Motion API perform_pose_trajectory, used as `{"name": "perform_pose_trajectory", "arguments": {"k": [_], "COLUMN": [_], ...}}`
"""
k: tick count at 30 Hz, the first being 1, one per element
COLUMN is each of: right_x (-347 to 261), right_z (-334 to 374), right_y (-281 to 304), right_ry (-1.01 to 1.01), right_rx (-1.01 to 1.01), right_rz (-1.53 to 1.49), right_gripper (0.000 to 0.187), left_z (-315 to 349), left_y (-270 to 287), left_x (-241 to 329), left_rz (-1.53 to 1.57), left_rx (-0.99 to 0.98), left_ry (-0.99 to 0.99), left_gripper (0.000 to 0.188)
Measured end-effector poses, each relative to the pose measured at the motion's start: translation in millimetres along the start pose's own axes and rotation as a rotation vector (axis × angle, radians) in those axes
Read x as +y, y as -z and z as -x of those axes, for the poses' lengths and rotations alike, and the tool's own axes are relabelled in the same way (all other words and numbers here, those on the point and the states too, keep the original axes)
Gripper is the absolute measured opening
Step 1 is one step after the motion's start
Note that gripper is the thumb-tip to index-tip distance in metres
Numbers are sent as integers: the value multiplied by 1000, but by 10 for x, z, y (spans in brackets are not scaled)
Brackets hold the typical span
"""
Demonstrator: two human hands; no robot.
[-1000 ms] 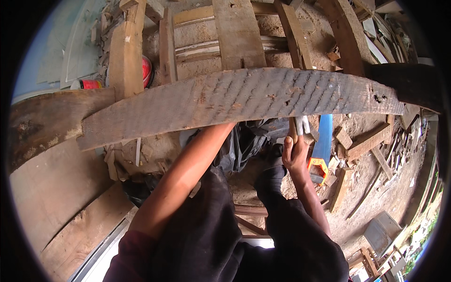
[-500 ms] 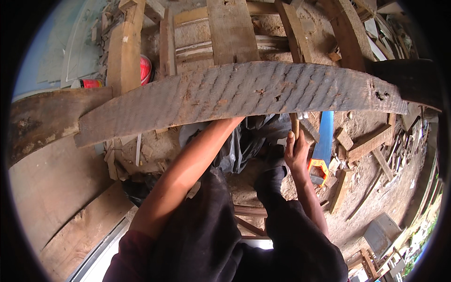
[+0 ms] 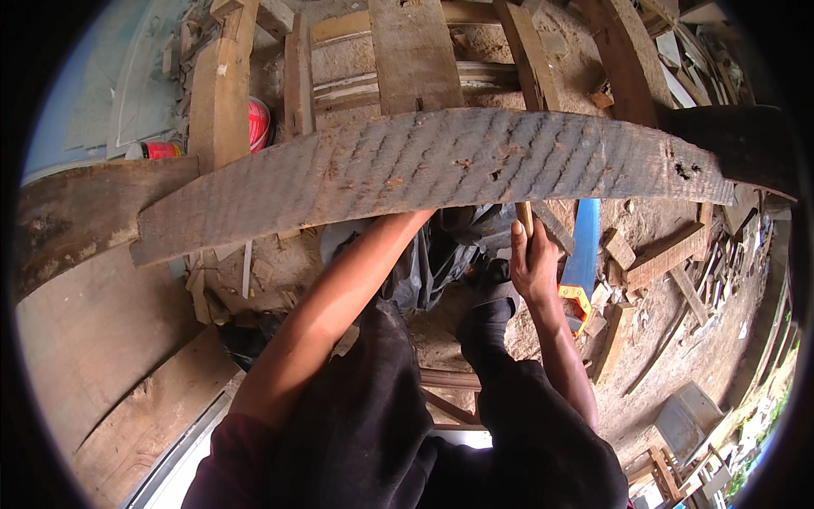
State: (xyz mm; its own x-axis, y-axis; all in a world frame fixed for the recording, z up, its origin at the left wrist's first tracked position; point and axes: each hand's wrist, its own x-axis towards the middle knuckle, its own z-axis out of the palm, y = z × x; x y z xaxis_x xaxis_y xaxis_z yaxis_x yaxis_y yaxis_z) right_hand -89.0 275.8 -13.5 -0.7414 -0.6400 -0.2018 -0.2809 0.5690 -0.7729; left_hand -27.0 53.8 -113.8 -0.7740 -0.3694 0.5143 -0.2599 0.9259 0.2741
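A long, rough grey-brown plank [image 3: 441,165] lies across the view in front of me. My left forearm [image 3: 348,280] reaches under it, and the plank hides that hand and whatever it touches. Below the plank's near edge, my right hand [image 3: 536,263] is wrapped round a slim wooden handle [image 3: 525,217], thumb laid along it. The handle's far end is out of sight under the plank, so the tool's head does not show. Just right of that hand is a handsaw [image 3: 582,254] with a blue blade and an orange grip.
Upright timbers [image 3: 415,55] stand behind the plank. Dark plastic bags [image 3: 437,263] lie beneath it, near my feet. Wood offcuts [image 3: 666,259] litter the dirt floor at right. A red container [image 3: 259,125] is at the back left, and a wide board [image 3: 110,356] at the left.
My right hand and the handle have shifted slightly left and up toward the plank. The left arm stays reaching under the plank. The whole view has moved a little.
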Motion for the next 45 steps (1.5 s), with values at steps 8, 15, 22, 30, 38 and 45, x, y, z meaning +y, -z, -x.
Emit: {"name": "perform_pose_trajectory", "arguments": {"k": [8,15,22,30,38,45], "right_x": [-19,-139,-114,-81,-149,-228], "right_z": [8,18,-7,-31,-3,60], "right_y": [42,68,50,76,112,170], "right_ry": [-14,-32,-21,9,68,52], "right_rx": [1,-19,-2,-10,1,-20], "right_rz": [29,4,69,117,80,92], "right_gripper": [36,37,34,30,30,26], "left_z": [37,-15,-13,53,1,23], "left_y": [-254,-300,-149,-50,-68,-70], "left_x": [133,157,155,126,174,171], "left_rz": [-277,-129,-31,0,16,28], "left_rx": [-112,-11,3,5,9,13], "left_ry": [-77,-108,-68,-41,-48,-42], "left_gripper": [30,27,28,29,29,30]}}
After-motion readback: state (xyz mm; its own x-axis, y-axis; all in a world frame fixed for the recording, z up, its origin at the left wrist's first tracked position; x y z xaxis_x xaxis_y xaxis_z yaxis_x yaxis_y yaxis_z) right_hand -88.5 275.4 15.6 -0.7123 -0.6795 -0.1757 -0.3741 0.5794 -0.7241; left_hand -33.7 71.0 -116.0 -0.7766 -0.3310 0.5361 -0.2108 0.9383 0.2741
